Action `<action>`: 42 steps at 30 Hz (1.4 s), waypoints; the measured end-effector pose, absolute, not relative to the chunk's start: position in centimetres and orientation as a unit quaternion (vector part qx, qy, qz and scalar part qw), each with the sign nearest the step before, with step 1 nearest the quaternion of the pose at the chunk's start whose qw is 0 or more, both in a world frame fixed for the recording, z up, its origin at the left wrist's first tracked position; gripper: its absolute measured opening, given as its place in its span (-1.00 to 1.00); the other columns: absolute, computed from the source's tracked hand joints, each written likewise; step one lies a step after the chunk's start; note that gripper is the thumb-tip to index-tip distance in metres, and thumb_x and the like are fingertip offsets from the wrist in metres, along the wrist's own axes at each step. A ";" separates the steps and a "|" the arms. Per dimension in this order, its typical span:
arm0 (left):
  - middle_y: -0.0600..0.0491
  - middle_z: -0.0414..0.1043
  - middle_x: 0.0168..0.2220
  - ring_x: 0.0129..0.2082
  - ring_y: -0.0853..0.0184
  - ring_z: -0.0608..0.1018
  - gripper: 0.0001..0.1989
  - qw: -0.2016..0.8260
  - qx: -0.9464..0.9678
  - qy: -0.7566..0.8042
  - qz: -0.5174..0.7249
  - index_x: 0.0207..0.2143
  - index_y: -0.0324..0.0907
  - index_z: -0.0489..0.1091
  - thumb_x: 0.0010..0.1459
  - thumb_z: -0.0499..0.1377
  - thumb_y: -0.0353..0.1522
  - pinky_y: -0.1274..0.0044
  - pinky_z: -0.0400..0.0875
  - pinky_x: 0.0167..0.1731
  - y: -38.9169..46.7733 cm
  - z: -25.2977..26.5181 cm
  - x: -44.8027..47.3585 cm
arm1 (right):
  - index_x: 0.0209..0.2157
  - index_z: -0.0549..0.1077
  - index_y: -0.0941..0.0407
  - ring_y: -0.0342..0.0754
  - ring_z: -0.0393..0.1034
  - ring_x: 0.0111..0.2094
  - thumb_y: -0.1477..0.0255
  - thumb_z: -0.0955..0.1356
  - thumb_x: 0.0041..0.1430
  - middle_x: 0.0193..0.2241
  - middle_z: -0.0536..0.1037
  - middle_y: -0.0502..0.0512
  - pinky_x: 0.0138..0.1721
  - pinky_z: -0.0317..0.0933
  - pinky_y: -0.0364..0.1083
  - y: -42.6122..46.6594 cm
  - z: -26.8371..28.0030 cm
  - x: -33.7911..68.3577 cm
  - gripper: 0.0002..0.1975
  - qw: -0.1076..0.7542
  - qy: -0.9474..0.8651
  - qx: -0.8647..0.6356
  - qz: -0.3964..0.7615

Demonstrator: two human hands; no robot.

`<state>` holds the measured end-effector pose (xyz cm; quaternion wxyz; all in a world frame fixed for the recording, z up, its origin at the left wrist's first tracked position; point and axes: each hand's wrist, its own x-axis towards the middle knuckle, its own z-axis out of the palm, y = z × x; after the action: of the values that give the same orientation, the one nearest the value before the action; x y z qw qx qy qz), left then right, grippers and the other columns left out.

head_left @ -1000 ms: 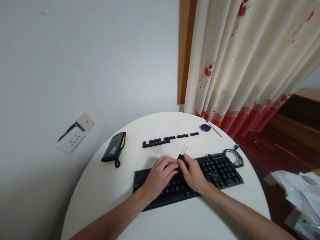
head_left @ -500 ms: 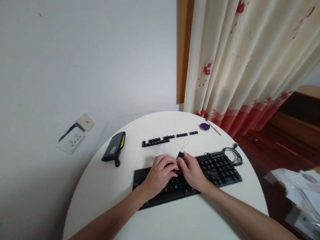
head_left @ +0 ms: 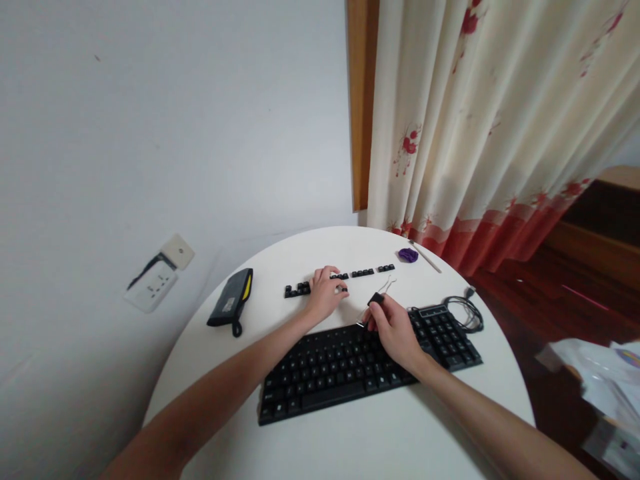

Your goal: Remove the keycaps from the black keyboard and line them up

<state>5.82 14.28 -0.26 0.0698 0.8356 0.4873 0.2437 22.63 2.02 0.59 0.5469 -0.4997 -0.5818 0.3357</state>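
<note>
The right hand (head_left: 394, 327) holds a small wire tool (head_left: 376, 299) just above the upper edge of the black keyboard (head_left: 330, 383); its fingers are closed around the tool's black middle, with two thin wire prongs pointing away from the person and a shiny end showing below the hand. The left hand (head_left: 324, 293) reaches past the keyboard to the line of loose black keycaps (head_left: 363, 273) and covers part of it. Its fingers are curled, thumb and fingertips near each other; a dark bit shows there, but I cannot tell whether they grip a keycap. The keyboard lies at a slant on the white round worktop (head_left: 360, 440), its coiled cable (head_left: 467, 315) beside the far right corner. A black pouch (head_left: 231, 297) with a yellow patch lies left of the keycaps; a purple lump (head_left: 408, 255) and a thin stick (head_left: 426, 257) lie to their right.
</note>
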 end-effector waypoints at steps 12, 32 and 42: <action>0.00 0.20 0.07 0.04 0.07 0.27 -0.52 0.012 0.819 0.522 0.240 -0.07 0.00 0.44 -0.09 0.42 -0.23 0.28 0.20 -0.02 15.3 -1.1 6.2 | -0.40 0.41 0.11 -0.10 0.35 -0.54 0.22 0.21 0.37 -0.51 0.50 0.03 -0.46 0.21 -0.12 2.1 0.7 23.4 -0.66 0.548 -0.591 -0.489 0.334; 0.02 0.20 0.09 0.04 0.10 0.27 -0.48 0.002 0.799 0.555 0.233 -0.03 0.03 0.39 -0.07 0.41 -0.23 0.31 0.17 -0.01 16.5 -1.3 5.9 | -0.41 0.42 0.12 -0.10 0.34 -0.54 0.23 0.22 0.36 -0.57 0.43 -0.01 -0.45 0.20 -0.14 2.2 0.8 23.5 -0.67 0.543 -0.589 -0.495 0.336; -0.02 0.39 -0.04 -0.01 0.15 0.39 -0.75 0.132 0.807 0.513 0.260 -0.02 -0.08 0.38 0.24 0.12 -0.33 0.30 0.26 0.01 12.8 0.9 5.0 | -0.43 0.38 0.10 -0.10 0.35 -0.52 0.28 0.25 0.33 -0.57 0.43 -0.03 -0.44 0.21 -0.13 2.5 1.5 24.6 -0.73 0.503 -0.627 -0.499 0.324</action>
<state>5.00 12.80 0.92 0.1323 0.8072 0.5131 0.2600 24.62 2.53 1.53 0.5033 -0.4988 -0.6268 0.3239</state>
